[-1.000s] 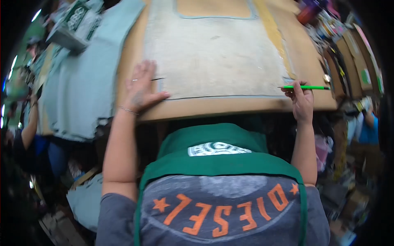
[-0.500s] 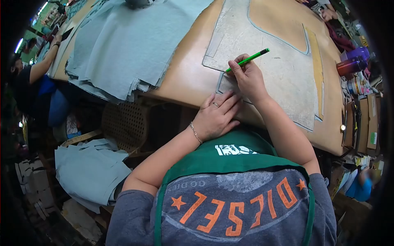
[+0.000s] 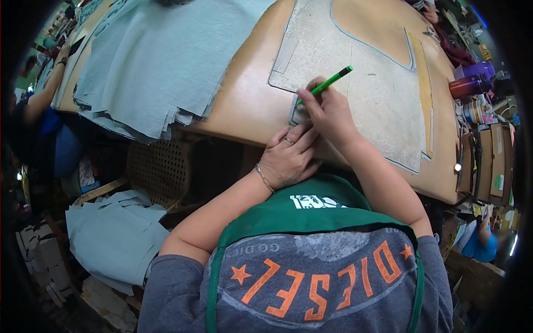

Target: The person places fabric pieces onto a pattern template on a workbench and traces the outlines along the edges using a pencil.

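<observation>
On the tan table, holding a green pencil in the right hand against an edge of the pale sheet lying there, resting a flattened left hand near its corner, apparently marking, calling next for steady pressure

The right hand pinches a green pencil, blunt end toward two o'clock, over a grey board on the table. The left hand rests by the table's near edge, at the right hand's seven o'clock. Blue-grey sheets are stacked between ten and eleven; a loose pile sits at eight, a red bottle at two, boxes at three.
</observation>
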A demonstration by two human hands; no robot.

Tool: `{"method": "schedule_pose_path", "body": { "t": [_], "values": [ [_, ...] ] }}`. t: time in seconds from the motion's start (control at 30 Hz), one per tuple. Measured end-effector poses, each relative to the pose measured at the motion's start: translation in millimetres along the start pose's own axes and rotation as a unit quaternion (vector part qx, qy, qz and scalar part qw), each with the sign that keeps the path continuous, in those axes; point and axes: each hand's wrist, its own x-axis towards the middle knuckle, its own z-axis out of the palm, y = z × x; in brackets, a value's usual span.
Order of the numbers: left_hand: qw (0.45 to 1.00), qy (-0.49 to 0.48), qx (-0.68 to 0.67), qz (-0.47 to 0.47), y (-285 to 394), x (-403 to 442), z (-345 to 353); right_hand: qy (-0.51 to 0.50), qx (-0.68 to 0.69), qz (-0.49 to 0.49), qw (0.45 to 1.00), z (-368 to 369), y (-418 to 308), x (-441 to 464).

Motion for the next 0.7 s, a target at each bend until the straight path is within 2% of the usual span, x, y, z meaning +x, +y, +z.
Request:
{"method": "schedule_pose_path", "body": {
  "t": [0.1, 0.23, 0.33, 0.4, 0.47, 0.53, 0.57, 0.63, 0.7],
  "values": [
    [1.0, 0.023, -0.003, -0.003, 3.0, 4.4, -2.9, 0.035, 0.014, -0.023, 0.999, 1.0, 8.7, 8.4],
    [1.0, 0.025, 0.002, -0.005, 0.2, -2.2, 5.6, -0.095, 0.023, 0.032, 0.995, -1.7, -5.4, -16.9],
    [1.0, 0.01, 0.011, -0.002, 1.9, -1.6, 0.7, -0.044, 0.097, 0.022, 0.994, -14.8, -3.4, -20.3],
    [1.0, -0.001, 0.015, -0.001, 5.6, 3.9, -9.7, 0.074, 0.177, -0.006, 0.981, -44.2, 17.1, -7.1],
    [0.999, -0.013, -0.04, -0.005, 4.2, 5.8, -10.9, 0.188, 0.26, 0.075, 0.944, -128.1, 43.7, -12.2],
    [0.996, -0.004, -0.094, -0.004, -3.6, 12.3, -18.6, 0.276, 0.091, 0.066, 0.955, -188.8, 86.5, -29.5],
    [0.997, -0.002, -0.068, -0.024, -8.0, 17.2, -25.0, 0.298, -0.023, 0.088, 0.95, -217.3, 107.4, -42.6],
    [0.997, 0.021, -0.038, -0.059, -26.3, 29.3, -28.7, 0.313, -0.24, 0.136, 0.909, -261.6, 140.5, -70.7],
    [0.992, 0.055, -0.054, -0.096, -37.5, 46.3, -33.6, 0.311, -0.293, 0.188, 0.884, -282.5, 153.6, -88.2]
  ]
}}
